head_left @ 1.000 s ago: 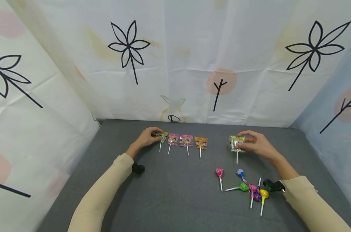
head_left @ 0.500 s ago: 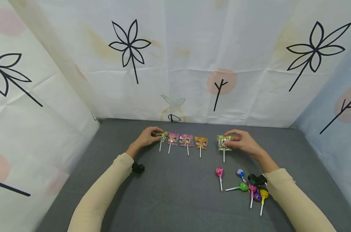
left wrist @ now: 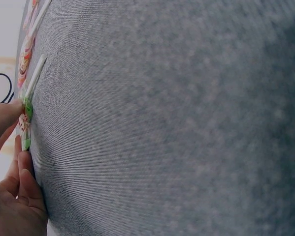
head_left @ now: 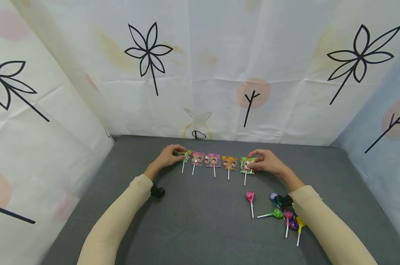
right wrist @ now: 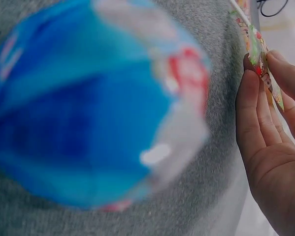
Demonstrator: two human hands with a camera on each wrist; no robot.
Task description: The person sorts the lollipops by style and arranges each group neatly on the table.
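Observation:
My right hand (head_left: 267, 162) pinches a flat lollipop in a green wrapper (head_left: 245, 165) between thumb and fingers, its white stick pointing toward me. This lollipop stands at the right end of a row, beside an orange-wrapped lollipop (head_left: 229, 162). Two pink-wrapped lollipops, one at the middle (head_left: 213, 160) and one further left (head_left: 197, 158), continue the row. At its left end my left hand (head_left: 168, 156) pinches another green-wrapped lollipop (left wrist: 27, 110), partly covered by the thumb. In the right wrist view the green wrapper (right wrist: 259, 54) shows edge-on between thumb and fingers.
Round lollipops lie nearer me on the grey cloth (head_left: 193, 221): a pink one (head_left: 250, 195) apart, and a cluster with green (head_left: 278, 213), yellow (head_left: 300, 222) and others under my right wrist. A blue one (right wrist: 88, 108) looms large in the right wrist view. Patterned fabric (head_left: 213, 66) walls the back.
My right hand has carried the green-wrapped lollipop leftward to the row's right end, beside the orange one. The left hand has stayed in place.

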